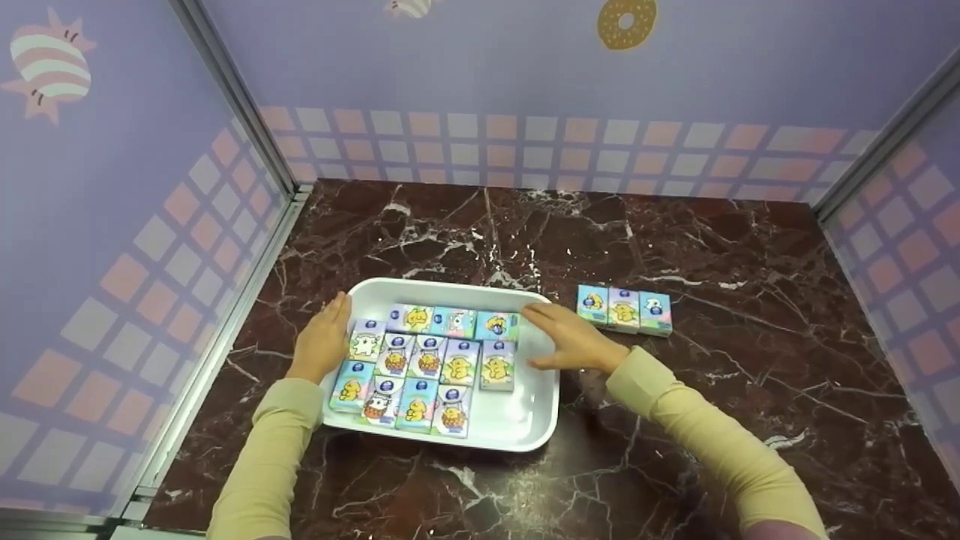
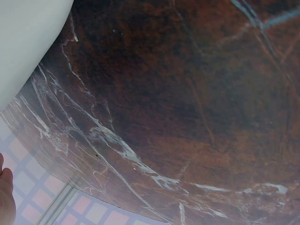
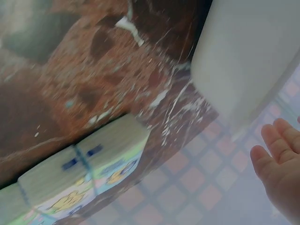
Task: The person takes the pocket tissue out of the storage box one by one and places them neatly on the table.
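A white plastic tray [image 1: 502, 420] holds several small tissue packs [image 1: 460, 364] with cartoon prints, laid in rows. At its left side my left hand [image 1: 322, 341] rests against the wall, fingers straight. My right hand [image 1: 574, 337] hovers over the right rim, fingers spread and thumb apart, its fingertips close to a blue pack [image 1: 496, 325] in the back row. Nothing is gripped in either hand. In the right wrist view the right hand's fingers [image 3: 281, 145] are extended beside the tray's outer wall [image 3: 234, 65]. Only a sliver of the left hand [image 2: 5, 197] shows in its wrist view.
Three more tissue packs [image 1: 624, 309] lie side by side on the dark marbled table [image 1: 675, 465], right of the tray. Purple panels with pink and white squares [image 1: 540, 150] enclose the table at the back and on both sides.
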### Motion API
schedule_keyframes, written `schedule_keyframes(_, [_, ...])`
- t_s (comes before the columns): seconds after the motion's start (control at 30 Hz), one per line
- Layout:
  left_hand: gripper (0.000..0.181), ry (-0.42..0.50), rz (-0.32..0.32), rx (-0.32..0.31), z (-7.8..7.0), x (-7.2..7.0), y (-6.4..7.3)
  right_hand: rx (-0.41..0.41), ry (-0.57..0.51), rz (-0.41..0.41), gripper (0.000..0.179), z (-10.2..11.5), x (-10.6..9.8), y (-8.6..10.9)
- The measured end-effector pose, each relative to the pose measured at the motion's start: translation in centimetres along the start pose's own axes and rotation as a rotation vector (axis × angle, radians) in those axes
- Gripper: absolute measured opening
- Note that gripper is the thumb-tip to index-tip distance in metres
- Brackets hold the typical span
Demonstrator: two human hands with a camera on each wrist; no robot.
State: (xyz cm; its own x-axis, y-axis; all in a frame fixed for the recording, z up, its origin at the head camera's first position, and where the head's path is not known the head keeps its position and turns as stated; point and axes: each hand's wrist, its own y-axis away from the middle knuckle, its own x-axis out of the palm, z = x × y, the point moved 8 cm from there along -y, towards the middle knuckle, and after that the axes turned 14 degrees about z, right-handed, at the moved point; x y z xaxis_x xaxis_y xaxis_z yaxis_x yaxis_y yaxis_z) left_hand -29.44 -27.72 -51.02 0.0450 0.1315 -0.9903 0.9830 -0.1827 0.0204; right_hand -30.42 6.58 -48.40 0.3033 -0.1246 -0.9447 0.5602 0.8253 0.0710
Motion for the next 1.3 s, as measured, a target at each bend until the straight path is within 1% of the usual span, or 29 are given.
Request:
schedule_keyframes(0.17, [0.055,-0.002,-0.011,0.011,-0.2,-0.2,0.1,-0.008,0.033,0.056,0.083,1.2,1.3,-0.5])
schedule_keyframes(0.33, [0.054,-0.009,-0.011,0.008,-0.1,-0.1,0.0,0.009,0.006,0.109,0.084,1.8,2.6,-1.1])
schedule_keyframes(0.47, [0.053,-0.01,-0.009,0.003,-0.1,-0.1,0.0,0.023,0.01,0.157,0.086,2.3,3.6,-1.6])
schedule_keyframes(0.6, [0.053,-0.005,-0.003,-0.002,-0.1,-0.1,0.0,0.057,0.017,0.198,0.086,2.5,4.2,-2.1])
schedule_keyframes(0.8, [0.053,0.001,0.017,-0.009,0.0,0.1,0.0,0.103,0.051,0.233,0.087,2.7,4.9,-2.7])
schedule_keyframes(0.97, [0.053,0.001,0.027,-0.012,0.1,0.2,0.0,0.134,0.085,0.25,0.087,2.7,5.4,-3.1])
schedule_keyframes(1.17, [0.053,-0.011,0.019,0.0,0.0,0.2,-0.1,0.147,0.078,0.233,0.081,2.6,5.7,-3.6])
schedule_keyframes(1.3, [0.055,-0.01,0.016,-0.004,0.1,0.1,-0.1,0.16,0.101,0.214,0.079,2.7,5.7,-3.9])
